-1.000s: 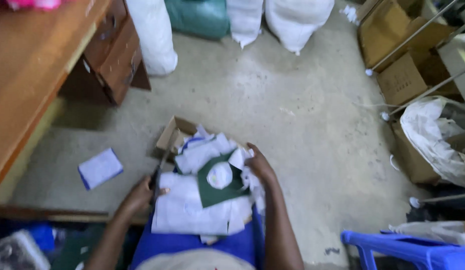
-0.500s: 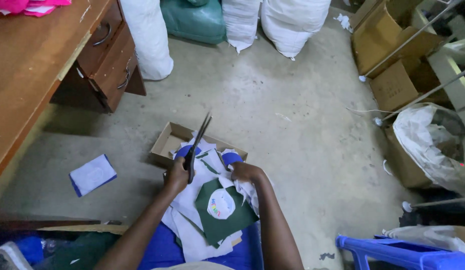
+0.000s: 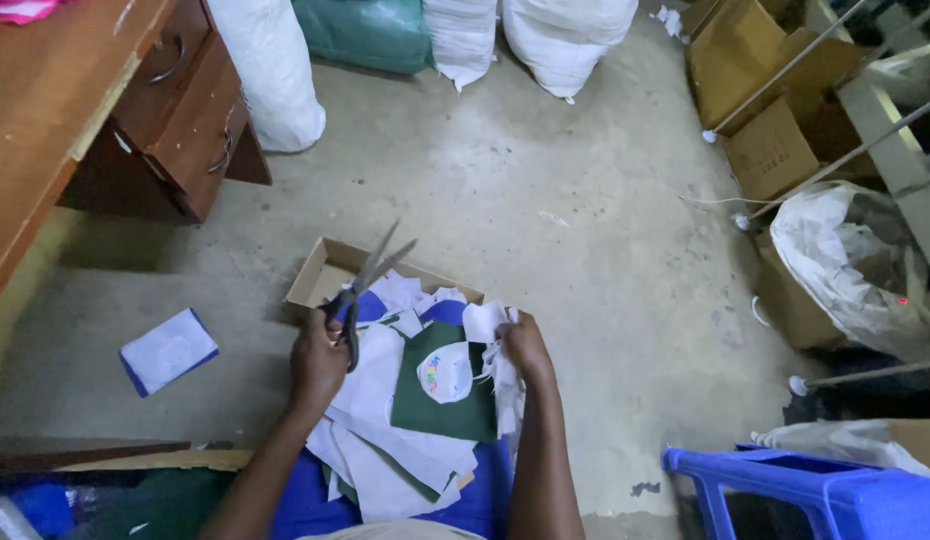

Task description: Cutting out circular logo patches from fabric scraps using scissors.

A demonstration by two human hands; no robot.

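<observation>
L hand (image 3: pixel 318 362) grips scissors (image 3: pixel 365 285) by the handles, blades apart & pointing up away from it. R hand (image 3: pixel 525 345) pinches white cloth scraps (image 3: pixel 485 322). Between both hands lies a green cloth piece (image 3: pixel 440 395) w/ a round white patch, on a pile of cut pieces. Cardboard box (image 3: pixel 320 275) sits just past the scissors.

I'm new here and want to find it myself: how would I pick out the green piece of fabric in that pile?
Start at the open cardboard box on the concrete floor, then look just below it at the pile of fabric pieces on the person's lap. The green piece lies on top, between the left hand holding scissors and the right hand. Alone among the white pieces, it is dark green with a white round patch.
</observation>
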